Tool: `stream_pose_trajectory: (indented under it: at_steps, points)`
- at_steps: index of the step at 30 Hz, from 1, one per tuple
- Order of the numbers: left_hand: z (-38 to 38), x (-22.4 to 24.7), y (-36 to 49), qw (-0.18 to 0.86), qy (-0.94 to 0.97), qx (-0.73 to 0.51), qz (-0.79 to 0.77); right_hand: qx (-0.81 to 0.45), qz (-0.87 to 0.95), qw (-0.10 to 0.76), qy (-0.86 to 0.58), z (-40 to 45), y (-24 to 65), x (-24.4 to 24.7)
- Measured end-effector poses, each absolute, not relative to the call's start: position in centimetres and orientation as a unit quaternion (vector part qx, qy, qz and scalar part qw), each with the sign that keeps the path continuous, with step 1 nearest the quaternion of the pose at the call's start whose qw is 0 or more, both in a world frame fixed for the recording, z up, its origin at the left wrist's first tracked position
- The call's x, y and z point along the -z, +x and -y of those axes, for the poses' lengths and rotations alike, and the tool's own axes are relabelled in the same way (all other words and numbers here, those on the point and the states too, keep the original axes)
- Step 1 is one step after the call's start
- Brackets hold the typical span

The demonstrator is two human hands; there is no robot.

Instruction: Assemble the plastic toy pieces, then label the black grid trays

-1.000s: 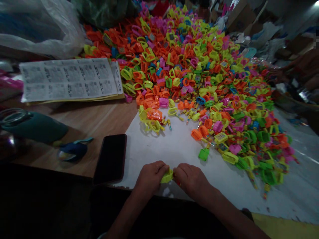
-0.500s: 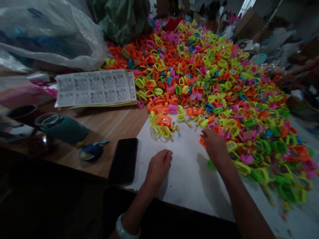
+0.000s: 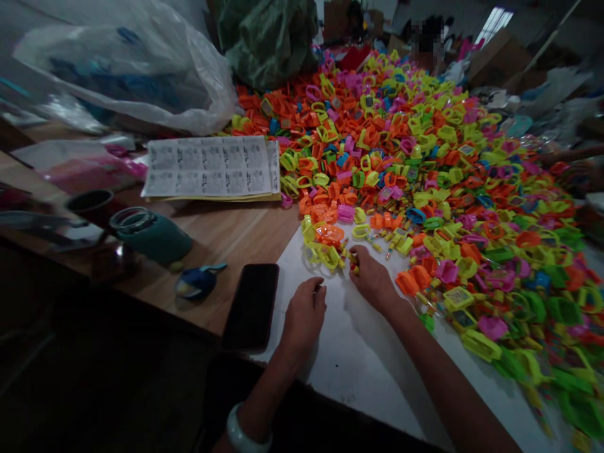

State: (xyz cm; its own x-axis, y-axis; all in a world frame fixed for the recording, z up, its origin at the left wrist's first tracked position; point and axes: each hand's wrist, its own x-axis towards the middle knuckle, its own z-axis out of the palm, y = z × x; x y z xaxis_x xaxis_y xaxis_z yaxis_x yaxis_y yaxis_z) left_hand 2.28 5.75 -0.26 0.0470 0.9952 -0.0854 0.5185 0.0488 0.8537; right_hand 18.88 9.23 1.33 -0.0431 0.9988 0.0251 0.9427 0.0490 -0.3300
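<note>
Right hand: the right hand [image 3: 372, 280] is over the white sheet [image 3: 349, 396], its thumb and fingers bent together on a small yellow piece [image 3: 354, 264] with a touch of red; the light is dim, so the exact shape of that piece is hard to make out.
Left hand: the left hand [image 3: 304, 314] is low over the same sheet, nearer the body, fingers curled, the thumb tip slightly apart from the forefinger; a pale bracelet [image 3: 243, 434] circles the wrist.
Yellow piece: at the right hand's fingertips, just beside a cluster of yellow and orange pieces [image 3: 328, 248] at the near left end of the pile.
Pile: a broad, colorful heap of plastic pieces [image 3: 425, 160], many of them ring-shaped, in orange, yellow, pink, green and blue, spreads across the far side and down the right.
Phone: a dark phone [image 3: 251, 306] lies face up to the left of the left hand, across the sheet's edge.
Wooden tabletop: the bare wood [image 3: 236, 242] carries a blue trinket [image 3: 195, 283], a teal bottle [image 3: 158, 239] and a dark cup [image 3: 94, 211].
Printed sheets: a stack of printed sheets [image 3: 207, 167] lies beside the pile.
Bags: a clear plastic bag [image 3: 132, 75] and a dark green bag [image 3: 268, 41] stand behind the sheets.
</note>
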Motion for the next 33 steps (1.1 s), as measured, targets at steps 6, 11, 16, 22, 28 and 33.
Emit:
stream_pose_trajectory:
  at_steps: [6, 11, 16, 22, 28, 33]
  points:
    - [-5.8, 0.0, 2.3, 0.463, 0.553, -0.355, -0.595, -0.117, 0.769, 0.173, -0.605, -8.4, 17.0, -0.3]
    - [-5.6, -0.9, 2.3, 0.610, 0.446, -0.418, -0.505, -0.238, 0.729, 0.327, -0.552, -4.5, 18.6, -1.1]
    - [-4.4, -2.4, 3.1, 0.716, 0.407, -0.416, -0.386, -0.406, 0.644, 0.368, -0.534, -0.1, 19.5, -2.1]
    - [-3.5, -3.9, 3.5, 0.691, 0.489, -0.363, -0.389, -0.489, 0.506, 0.427, -0.567, 1.5, 19.1, -1.2]
    - [-3.1, -3.9, 3.4, 0.744, 0.418, -0.369, -0.369, -0.518, 0.421, 0.526, -0.527, 2.0, 18.5, -1.1]
    - [-2.8, -4.0, 3.1, 0.779, 0.386, -0.340, -0.358, -0.535, 0.452, 0.529, -0.479, 2.3, 19.3, -2.0]
